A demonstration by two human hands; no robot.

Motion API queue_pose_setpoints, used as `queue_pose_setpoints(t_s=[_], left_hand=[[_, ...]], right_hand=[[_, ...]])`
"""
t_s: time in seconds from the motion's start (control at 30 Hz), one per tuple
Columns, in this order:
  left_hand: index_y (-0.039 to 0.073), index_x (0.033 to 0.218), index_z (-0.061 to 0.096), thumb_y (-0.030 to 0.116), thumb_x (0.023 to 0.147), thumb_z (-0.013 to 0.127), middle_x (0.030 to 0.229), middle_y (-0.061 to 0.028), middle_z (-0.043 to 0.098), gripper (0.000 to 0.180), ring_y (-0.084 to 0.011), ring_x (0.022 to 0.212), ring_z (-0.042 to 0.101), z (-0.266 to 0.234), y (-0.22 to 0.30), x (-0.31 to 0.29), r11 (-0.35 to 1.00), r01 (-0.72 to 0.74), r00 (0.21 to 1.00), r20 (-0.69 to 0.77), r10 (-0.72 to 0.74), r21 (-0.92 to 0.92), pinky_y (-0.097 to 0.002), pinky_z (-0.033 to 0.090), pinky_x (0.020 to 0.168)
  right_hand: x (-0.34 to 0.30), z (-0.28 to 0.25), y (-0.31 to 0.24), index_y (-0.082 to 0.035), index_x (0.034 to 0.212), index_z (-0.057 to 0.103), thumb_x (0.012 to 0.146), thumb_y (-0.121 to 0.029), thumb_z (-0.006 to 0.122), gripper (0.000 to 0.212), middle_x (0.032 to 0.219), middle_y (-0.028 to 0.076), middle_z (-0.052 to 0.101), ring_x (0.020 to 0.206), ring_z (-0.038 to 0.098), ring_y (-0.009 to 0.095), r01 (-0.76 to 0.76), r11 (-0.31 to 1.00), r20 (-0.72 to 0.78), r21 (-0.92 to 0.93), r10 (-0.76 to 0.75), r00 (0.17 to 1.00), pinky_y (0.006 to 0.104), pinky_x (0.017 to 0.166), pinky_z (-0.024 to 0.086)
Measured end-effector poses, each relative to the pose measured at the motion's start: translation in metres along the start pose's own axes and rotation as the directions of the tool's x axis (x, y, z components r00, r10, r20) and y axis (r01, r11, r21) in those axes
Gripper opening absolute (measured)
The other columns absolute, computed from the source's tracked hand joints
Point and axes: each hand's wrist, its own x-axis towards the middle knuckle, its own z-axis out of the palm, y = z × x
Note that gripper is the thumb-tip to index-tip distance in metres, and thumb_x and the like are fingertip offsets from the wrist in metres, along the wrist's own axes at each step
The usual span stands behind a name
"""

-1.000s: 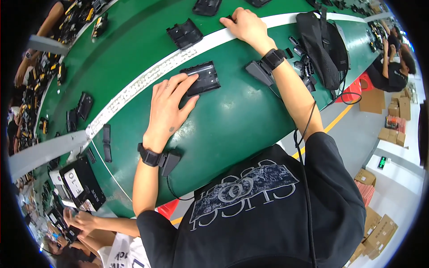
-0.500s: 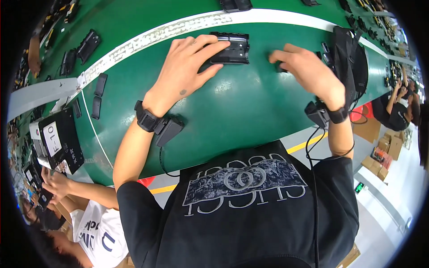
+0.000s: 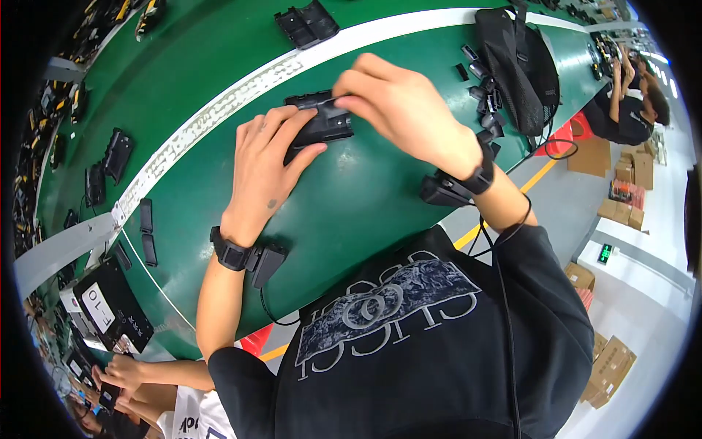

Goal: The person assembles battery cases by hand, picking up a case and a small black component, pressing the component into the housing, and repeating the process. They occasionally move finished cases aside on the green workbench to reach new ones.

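Observation:
On the green tabletop lies a black plastic housing (image 3: 333,130), a shallow, rectangular moulded shell. My left hand (image 3: 267,157) grips its left end, fingers on top and thumb along the near side. My right hand (image 3: 406,110) is over the housing's right far corner, thumb and forefinger pinched together. Something dark shows at those fingertips, too small and too covered to name. Part of the housing's left side is hidden under my left fingers. A black strapped device sits on each of my wrists.
Loose small black parts (image 3: 486,99) lie to the right beside a black mesh bag (image 3: 515,69). Another black shell (image 3: 307,25) is beyond the white strip. Flat black pieces (image 3: 148,233) and a black box (image 3: 117,304) are at left, near a co-worker's hands (image 3: 121,377).
My right hand has moved left, from the table's right side to the housing, with its fingers pinched there. My left hand remains on the housing. The whole view has shifted.

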Motion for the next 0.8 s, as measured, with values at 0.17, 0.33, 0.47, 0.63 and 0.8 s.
queue_pose_setpoints(t_s=[0.17,0.33,0.47,0.63,0.8], left_hand=[[0.013,0.132,0.073,0.029,0.089,0.085,0.12,-0.0037,0.067,0.047,-0.026,0.1,0.063,0.004,0.004,0.001,1.0,-0.021,1.0,-0.018,0.021,-0.013,-0.0394,0.045,0.094],[0.016,0.136,0.073,0.027,0.089,0.084,0.118,-0.0027,0.068,0.05,-0.0248,0.098,0.065,0.005,0.003,0.005,0.996,-0.082,0.996,-0.022,0.083,0.036,-0.0391,0.045,0.093],[0.018,0.139,0.073,0.027,0.09,0.084,0.117,-0.0021,0.068,0.051,-0.0232,0.099,0.066,0.007,0.001,0.006,0.995,-0.076,0.996,-0.037,0.079,0.065,-0.0387,0.046,0.093],[0.018,0.139,0.073,0.028,0.09,0.084,0.115,-0.0017,0.069,0.051,-0.0213,0.102,0.067,0.009,-0.001,0.006,0.993,-0.095,0.993,-0.061,0.099,0.072,-0.038,0.046,0.093],[0.019,0.14,0.073,0.029,0.091,0.083,0.114,-0.0008,0.068,0.05,-0.0197,0.097,0.066,0.005,-0.001,0.004,0.989,-0.101,0.993,-0.047,0.107,0.105,-0.0377,0.046,0.093]], right_hand=[[-0.014,0.018,0.006,-0.009,0.104,0.066,0.097,-0.014,0.074,0.012,0.099,0.008,0.056,0.089,0.065,0.031,0.029,1.0,0.012,0.007,-0.03,0.999,0.0433,0.072,0.055],[-0.01,0.016,0.009,-0.007,0.103,0.066,0.095,-0.012,0.074,0.012,0.101,0.007,0.055,0.094,0.064,0.027,0.078,0.993,0.031,-0.091,-0.075,0.997,0.0415,0.073,0.057],[0.003,0.011,0.006,-0.006,0.102,0.066,0.094,-0.01,0.073,0.012,0.102,0.006,0.056,0.094,0.064,0.025,0.171,0.958,0.039,-0.231,-0.167,0.985,0.0391,0.074,0.058],[0.01,0.005,0.007,-0.004,0.1,0.066,0.09,-0.008,0.072,0.012,0.102,0.006,0.057,0.094,0.065,0.024,0.235,0.931,0.096,-0.278,-0.217,0.971,0.0374,0.075,0.059],[0.012,0.011,0.007,-0.004,0.096,0.065,0.085,-0.008,0.072,0.013,0.1,0.006,0.057,0.095,0.066,0.024,0.281,0.911,0.15,-0.302,-0.245,0.958,0.0372,0.075,0.059]])
